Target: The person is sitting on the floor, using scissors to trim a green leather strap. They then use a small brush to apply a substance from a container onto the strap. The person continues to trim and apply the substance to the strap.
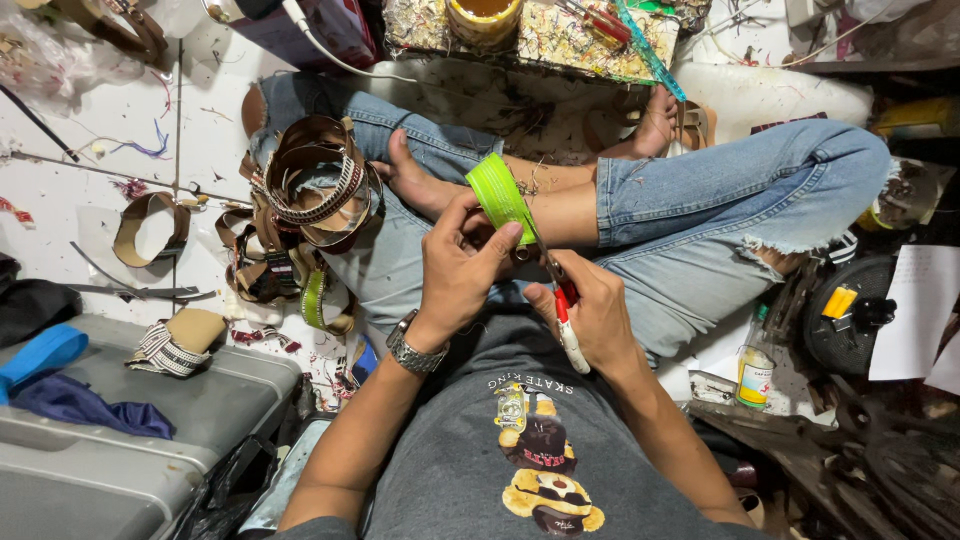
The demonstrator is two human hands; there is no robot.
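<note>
Both hands met over the crossed legs; the left hand [455, 270] pinched a green band [500, 195] by its rim, light and bendy by the look; the right hand [595, 320] clenched red-handled scissors [562, 300] at its edge.

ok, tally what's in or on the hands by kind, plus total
Lime-green ribbon-wrapped ring: 1, held by the left hand
Scissors with red and white handles: 1, held by the right hand
Metal wristwatch: 1, on the left wrist
Total: 3
</note>
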